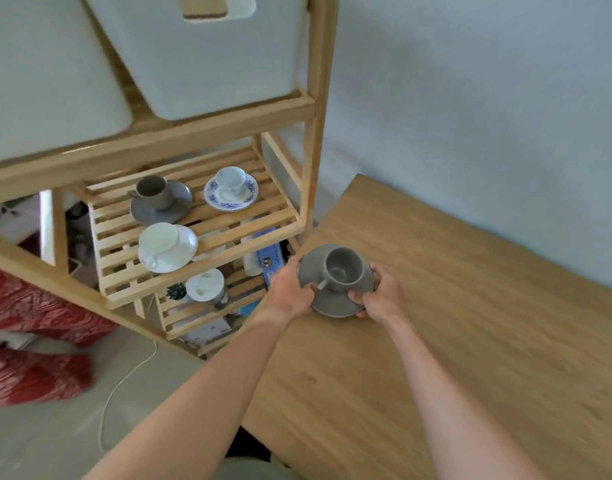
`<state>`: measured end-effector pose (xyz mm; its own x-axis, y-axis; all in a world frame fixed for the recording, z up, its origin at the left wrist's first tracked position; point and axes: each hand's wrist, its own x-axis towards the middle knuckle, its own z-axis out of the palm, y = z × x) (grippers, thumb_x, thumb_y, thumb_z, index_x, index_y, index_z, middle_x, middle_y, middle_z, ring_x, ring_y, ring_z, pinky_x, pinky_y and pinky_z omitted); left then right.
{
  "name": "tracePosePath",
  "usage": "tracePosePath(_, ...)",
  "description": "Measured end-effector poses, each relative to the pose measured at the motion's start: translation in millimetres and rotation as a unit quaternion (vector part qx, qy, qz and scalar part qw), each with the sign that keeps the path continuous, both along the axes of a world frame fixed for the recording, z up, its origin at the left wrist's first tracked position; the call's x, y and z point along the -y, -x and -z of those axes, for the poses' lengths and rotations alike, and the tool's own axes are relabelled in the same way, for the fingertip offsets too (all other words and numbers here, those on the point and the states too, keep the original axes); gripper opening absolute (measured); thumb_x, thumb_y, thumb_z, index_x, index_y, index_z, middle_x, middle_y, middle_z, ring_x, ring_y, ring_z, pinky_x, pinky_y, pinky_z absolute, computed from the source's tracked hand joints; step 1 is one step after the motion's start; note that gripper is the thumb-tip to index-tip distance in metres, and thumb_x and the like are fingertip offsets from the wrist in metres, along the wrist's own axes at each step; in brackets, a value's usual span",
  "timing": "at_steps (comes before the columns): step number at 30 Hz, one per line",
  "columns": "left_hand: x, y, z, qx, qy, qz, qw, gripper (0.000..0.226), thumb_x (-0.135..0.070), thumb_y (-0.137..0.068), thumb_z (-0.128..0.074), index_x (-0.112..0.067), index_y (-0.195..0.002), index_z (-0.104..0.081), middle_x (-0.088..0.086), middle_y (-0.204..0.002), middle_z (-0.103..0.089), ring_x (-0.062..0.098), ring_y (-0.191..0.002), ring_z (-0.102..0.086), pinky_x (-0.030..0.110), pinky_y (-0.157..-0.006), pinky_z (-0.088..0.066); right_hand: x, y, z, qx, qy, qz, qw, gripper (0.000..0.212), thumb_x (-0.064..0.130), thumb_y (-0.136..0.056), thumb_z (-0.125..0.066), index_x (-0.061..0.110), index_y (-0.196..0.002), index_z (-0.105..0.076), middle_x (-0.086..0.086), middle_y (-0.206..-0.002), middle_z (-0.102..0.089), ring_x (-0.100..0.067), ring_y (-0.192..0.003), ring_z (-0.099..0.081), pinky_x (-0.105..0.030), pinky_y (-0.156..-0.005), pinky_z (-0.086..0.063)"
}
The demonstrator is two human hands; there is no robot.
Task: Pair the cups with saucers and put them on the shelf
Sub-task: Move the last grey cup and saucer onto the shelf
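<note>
Both the left hand (292,289) and right hand (380,294) grip the round grey ceramic saucer (335,301) carrying its grey cup (344,268); best kept level toward the slatted wooden shelf (228,216).

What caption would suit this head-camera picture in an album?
Both hands carry a grey ceramic cup on its grey saucer toward a slatted wooden shelf holding three paired sets.

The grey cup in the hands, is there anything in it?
Empty. Looking straight down into the grey cup, only its bare grey bottom shows. It sits upright on its saucer.
</note>
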<state>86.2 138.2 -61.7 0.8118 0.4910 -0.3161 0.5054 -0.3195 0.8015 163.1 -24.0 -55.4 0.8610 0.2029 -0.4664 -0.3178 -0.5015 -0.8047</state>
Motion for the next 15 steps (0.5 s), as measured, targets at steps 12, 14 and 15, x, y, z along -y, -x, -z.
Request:
tracePosePath(12, -140, 18, 17, -0.02, 0.035, -0.174, 0.984, 0.063, -0.002, -0.091, -0.07, -0.022, -0.147, -0.049, 0.005, -0.135, -0.064, 0.029, -0.122, -0.064, 0.048, -0.097, -0.059, -183, -31, 15, 0.059, 0.035, -0.18, 0.981, 0.052, -0.002, -0.075, -0.081, 0.024, -0.115, -0.062, 0.002, -0.105, -0.064, -0.029, -0.099, -0.067, -0.043, -0.065, -0.062)
tracePosePath(14, -150, 15, 22, -0.032, 0.019, -0.182, 0.983, 0.059, -0.004, -0.091, -0.072, -0.02, -0.144, -0.051, 0.005, -0.133, -0.065, 0.028, -0.12, -0.063, 0.043, -0.098, -0.057, -199, -38, 20, 0.09, 0.059, -0.209, 0.972, 0.058, 0.001, -0.072, -0.084, 0.019, -0.124, -0.063, 0.002, -0.113, -0.065, -0.023, -0.108, -0.062, -0.037, -0.083, -0.056)
tracePosePath(15, -158, 11, 28, -0.033, 0.016, -0.187, 0.982, 0.057, -0.004, -0.091, -0.073, -0.018, -0.142, -0.053, 0.004, -0.13, -0.065, 0.025, -0.118, -0.061, 0.037, -0.096, -0.055, -209, -44, 22, 0.096, 0.07, -0.218, 0.969, 0.062, 0.0, -0.073, -0.084, 0.016, -0.129, -0.062, 0.002, -0.114, -0.064, -0.02, -0.111, -0.059, -0.031, -0.087, -0.05)
